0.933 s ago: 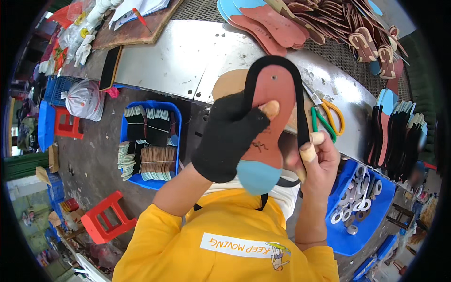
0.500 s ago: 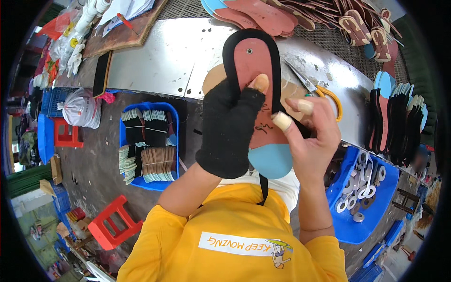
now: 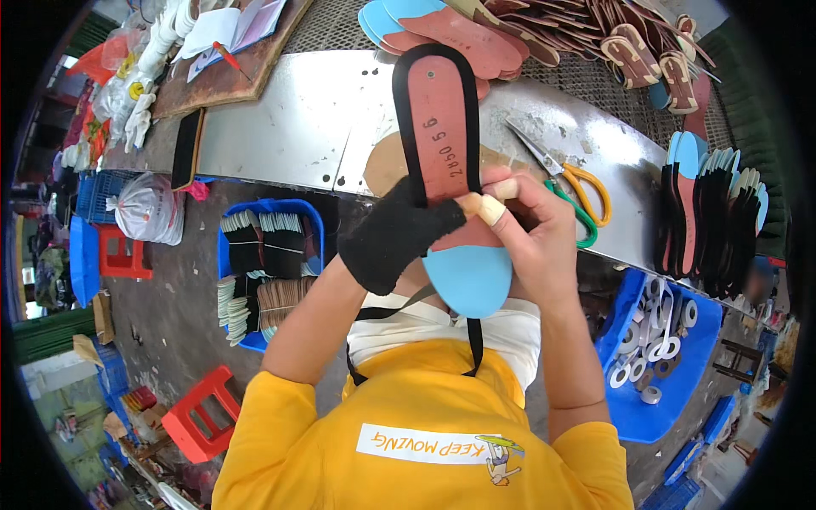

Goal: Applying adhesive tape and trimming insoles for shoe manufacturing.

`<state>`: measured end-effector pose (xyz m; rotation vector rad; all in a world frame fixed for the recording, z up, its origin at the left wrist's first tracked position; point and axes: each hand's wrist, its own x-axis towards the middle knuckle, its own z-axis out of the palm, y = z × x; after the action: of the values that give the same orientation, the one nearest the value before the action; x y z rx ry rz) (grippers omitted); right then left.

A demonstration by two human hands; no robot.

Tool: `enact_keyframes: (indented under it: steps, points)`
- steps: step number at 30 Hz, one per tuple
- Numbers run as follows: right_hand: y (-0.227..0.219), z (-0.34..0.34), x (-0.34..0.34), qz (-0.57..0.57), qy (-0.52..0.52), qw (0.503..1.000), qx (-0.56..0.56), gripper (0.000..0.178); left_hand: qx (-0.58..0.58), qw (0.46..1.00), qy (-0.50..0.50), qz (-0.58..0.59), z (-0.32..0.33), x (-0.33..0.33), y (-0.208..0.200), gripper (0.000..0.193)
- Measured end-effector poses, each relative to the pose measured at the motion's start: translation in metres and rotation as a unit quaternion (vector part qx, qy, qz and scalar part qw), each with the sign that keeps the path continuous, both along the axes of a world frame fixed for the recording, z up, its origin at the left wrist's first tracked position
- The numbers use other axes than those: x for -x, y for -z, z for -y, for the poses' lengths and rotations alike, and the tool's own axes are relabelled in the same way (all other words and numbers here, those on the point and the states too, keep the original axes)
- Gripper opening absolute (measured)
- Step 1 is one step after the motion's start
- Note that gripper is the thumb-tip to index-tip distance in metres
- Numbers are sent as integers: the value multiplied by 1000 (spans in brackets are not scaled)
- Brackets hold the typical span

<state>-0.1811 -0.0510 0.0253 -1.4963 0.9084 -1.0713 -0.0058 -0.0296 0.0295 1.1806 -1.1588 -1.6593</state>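
A reddish-brown insole (image 3: pixel 438 140) with a light-blue end (image 3: pixel 469 279) is held up in front of me. A black strip (image 3: pixel 402 93) runs along the edge of its far part, round the tip and down both sides. My left hand (image 3: pixel 395 234), in a black fingerless glove, grips the insole at its left side, thumb across the top face. Tape wraps the thumb and a finger of my right hand (image 3: pixel 537 238). Those fingers pinch at the insole's right edge, close to the left thumb, where the strip's end seems to be.
Scissors (image 3: pixel 565 174) lie right on the metal tabletop (image 3: pixel 263 110). Insoles are piled at the back (image 3: pixel 463 38) and stand in a row (image 3: pixel 710 200) at right. Below are a blue crate of insoles (image 3: pixel 316 223), a blue bin of tape rolls (image 3: pixel 629 408) and a red stool (image 3: pixel 191 425).
The insole has shifted a little left and tilted. My right hand has moved left, bringing its fingertips beside the left thumb, which has slid down toward the blue end. The green scissor handle now shows.
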Motion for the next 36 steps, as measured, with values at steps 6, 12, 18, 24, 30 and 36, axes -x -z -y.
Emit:
enact_keyframes:
  steps: [6,12,18,24,30,36]
  points:
    - [-47,17,35,-118,-149,982,13,32,52,989,-76,-117,-8,2,0,28]
    - [-29,8,31,-111,-39,984,133,21,81,971,-119,-190,-9,-10,2,33]
    - [-8,7,41,-76,-52,992,83,19,51,971,-153,-178,-14,-2,-4,34]
    - [-15,15,54,-90,-167,977,94,20,54,964,-188,-182,-19,8,0,31]
    - [-1,41,92,-59,-50,995,-64,31,-67,907,-123,-396,-23,5,31,29]
    - [22,43,112,-540,80,799,254,31,-82,816,14,-572,-31,11,26,32]
